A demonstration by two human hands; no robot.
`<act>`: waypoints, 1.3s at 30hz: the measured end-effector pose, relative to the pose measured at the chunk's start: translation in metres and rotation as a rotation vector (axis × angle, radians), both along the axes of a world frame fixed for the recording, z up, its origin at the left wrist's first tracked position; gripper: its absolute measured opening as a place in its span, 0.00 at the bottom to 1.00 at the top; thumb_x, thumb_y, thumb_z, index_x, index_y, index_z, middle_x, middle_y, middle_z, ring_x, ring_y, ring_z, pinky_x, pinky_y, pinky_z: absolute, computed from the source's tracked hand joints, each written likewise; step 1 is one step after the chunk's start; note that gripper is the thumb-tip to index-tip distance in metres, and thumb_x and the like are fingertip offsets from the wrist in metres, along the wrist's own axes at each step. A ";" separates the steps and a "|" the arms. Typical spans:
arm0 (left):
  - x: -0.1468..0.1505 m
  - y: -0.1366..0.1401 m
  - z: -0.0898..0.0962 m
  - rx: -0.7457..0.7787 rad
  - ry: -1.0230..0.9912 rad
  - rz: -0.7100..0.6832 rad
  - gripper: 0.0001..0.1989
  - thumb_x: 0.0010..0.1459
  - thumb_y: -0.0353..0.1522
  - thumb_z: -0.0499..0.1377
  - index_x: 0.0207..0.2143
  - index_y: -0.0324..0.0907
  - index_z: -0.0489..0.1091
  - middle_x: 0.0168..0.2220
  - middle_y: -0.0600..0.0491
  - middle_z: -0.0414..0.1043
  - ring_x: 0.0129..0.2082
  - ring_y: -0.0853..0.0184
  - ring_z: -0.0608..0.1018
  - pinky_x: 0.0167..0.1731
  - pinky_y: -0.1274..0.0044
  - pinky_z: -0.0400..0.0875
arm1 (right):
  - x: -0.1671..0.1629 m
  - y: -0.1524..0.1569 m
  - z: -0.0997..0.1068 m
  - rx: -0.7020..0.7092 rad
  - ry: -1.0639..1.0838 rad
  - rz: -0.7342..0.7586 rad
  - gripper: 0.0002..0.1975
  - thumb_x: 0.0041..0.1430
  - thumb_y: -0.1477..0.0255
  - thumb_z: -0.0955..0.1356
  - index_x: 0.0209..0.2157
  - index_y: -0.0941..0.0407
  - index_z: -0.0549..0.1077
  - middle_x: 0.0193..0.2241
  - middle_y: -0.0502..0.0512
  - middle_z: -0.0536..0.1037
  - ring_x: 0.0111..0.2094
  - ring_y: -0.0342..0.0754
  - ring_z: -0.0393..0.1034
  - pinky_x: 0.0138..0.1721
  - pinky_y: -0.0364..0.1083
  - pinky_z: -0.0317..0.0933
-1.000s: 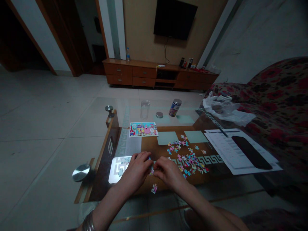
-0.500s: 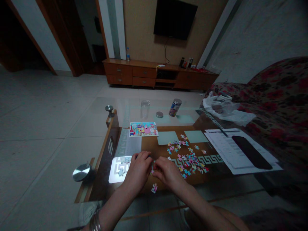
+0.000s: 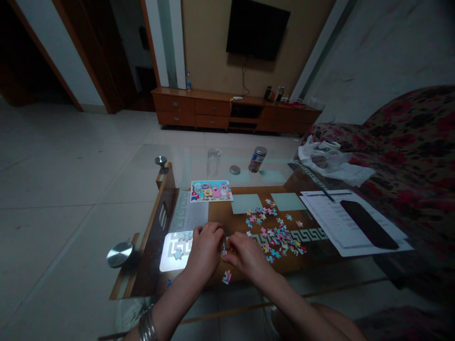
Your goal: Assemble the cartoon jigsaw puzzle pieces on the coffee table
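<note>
Grip, left: my left hand [image 3: 205,246] is curled knuckles-up on the glass, fingertips pinched narrow on small puzzle pieces [image 3: 223,251] where the two hands meet; I judge it is steadying them so they can be joined.
Grip, right: my right hand [image 3: 248,256] mirrors it, thumb and forefinger closed on the same cluster. Whether each hand has its own piece, I cannot tell; the fingers hide it.
Where the pieces are: at the near edge of the desk [image 3: 199,215], between both hands, touching the glass or just above it.
Just beside: a single loose piece [image 3: 226,276] lies near of my hands, probably set apart within easy reach.
Left of the hands: a pale puzzle tray [image 3: 175,246] with a few pieces already lying in it, close beside the left hand.
Right of the hands: the scattered pile of pieces [image 3: 275,232], spread flat and face-up, which makes colours easy to read.
Farther off: the reference picture [image 3: 211,190] lies face-up beyond the hands, in my line of sight.
Far edge: a clear glass [image 3: 213,162], a lid [image 3: 234,169] and a printed jar [image 3: 257,159], well apart from the work.
Right side: paper sheets [image 3: 341,220] with a dark phone [image 3: 368,224] on top.
</note>
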State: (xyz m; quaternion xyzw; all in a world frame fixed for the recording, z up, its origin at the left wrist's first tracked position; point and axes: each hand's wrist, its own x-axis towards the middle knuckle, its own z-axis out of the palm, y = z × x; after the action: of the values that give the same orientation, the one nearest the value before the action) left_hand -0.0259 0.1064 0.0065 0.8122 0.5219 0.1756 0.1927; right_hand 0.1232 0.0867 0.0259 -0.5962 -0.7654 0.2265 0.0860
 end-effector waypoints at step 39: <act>0.004 -0.001 0.002 -0.011 0.048 0.032 0.13 0.53 0.19 0.50 0.34 0.44 0.67 0.43 0.55 0.70 0.46 0.63 0.68 0.45 0.70 0.57 | -0.011 -0.009 0.010 -0.014 -0.127 -0.041 0.04 0.55 0.74 0.70 0.33 0.60 0.74 0.34 0.57 0.78 0.36 0.50 0.71 0.35 0.44 0.56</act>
State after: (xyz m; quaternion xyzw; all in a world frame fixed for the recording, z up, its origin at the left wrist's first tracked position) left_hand -0.0218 0.1057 0.0080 0.8067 0.5403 0.1561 0.1818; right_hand 0.1118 0.0779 0.0360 -0.6257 -0.7552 0.1918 0.0375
